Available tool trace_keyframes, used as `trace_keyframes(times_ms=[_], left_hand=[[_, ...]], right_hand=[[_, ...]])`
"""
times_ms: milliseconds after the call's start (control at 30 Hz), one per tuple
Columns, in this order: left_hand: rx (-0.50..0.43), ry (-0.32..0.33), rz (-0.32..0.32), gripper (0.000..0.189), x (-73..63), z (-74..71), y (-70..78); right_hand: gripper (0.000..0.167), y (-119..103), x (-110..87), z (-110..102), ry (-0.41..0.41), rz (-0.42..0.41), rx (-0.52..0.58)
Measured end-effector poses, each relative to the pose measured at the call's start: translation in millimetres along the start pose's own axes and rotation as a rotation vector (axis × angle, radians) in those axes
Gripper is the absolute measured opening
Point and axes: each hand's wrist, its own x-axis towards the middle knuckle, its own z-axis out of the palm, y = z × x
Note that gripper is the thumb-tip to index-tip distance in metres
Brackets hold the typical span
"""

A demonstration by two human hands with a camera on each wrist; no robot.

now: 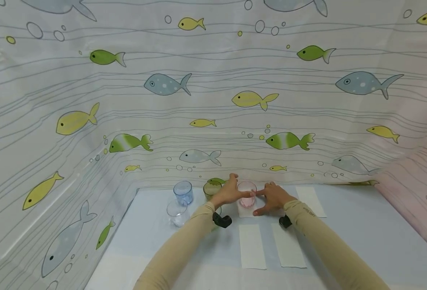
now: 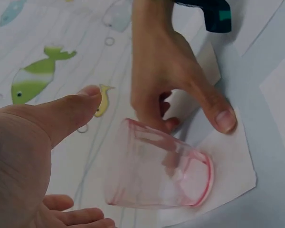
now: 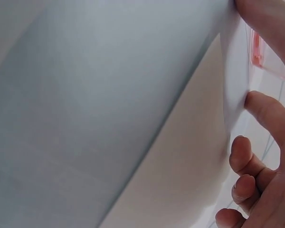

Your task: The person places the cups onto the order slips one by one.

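One round, see-through pink tumbler (image 2: 149, 183) stands between left hand (image 1: 231, 192) and right hand (image 1: 276, 197), fingers (image 2: 80, 216) loosely spread.

Between the left hand (image 1: 229, 193) and the right hand (image 1: 274, 198), the pink tumbler (image 1: 247, 195) is transparent, smooth and glossy (glass or clear plastic, I cannot tell which). The sheet (image 2: 232, 171) under it looks like matt, smooth paper, as do the two strips (image 1: 252, 246) on the near side of the right hand. Left of the left hand, the blue tumbler (image 1: 183, 193) and colourless tumbler (image 1: 178, 216) share that clear gloss. Beyond both hands, the fish-print curtain (image 1: 220, 108) shows a soft, plastic-like sheen. Behind the wrists, the beige sleeves (image 1: 179, 253) look like matt, stretchy cloth.
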Motion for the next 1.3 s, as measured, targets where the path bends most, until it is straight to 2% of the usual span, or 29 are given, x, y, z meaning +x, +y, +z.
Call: trace_keyframes(times_ms=[133,233,400,533,733,900,1067,1300], left_hand=[[0.012,0.060,0.045,0.096,-14.3,-18.2,11.3],[0.017,0.074,0.072,0.091,-27.0,-31.7,16.3],[0.069,0.086,0.124,0.086,-45.7,-48.0,15.4],[0.085,0.086,0.167,0.085,-62.7,-54.1,7.2],[0.142,0.085,0.207,0.080,-91.7,-52.1,-14.9],[0.168,0.101,0.207,0.083,-111.2,-48.4,-31.8],[0.152,0.125,0.197,0.085,-121.7,-41.4,-46.1],[0.146,0.210,0.214,0.081,-125.5,-29.4,-62.9]], right_hand=[[0.094,-2,0.7,-1,-0.001,-0.008,0.013],[0.094,-1,1.2,0,-0.014,0.010,0.024],[0.097,4,2.4,4,-0.023,0.028,0.020],[0.097,7,3.2,5,-0.012,0.019,0.005],[0.094,3,1.3,2,-0.007,0.007,0.018],[0.093,-1,-1.9,-1,-0.020,0.013,0.040],[0.093,-1,-1.3,-1,-0.013,0.005,0.035],[0.096,5,1.8,4,-0.020,0.008,0.030]])
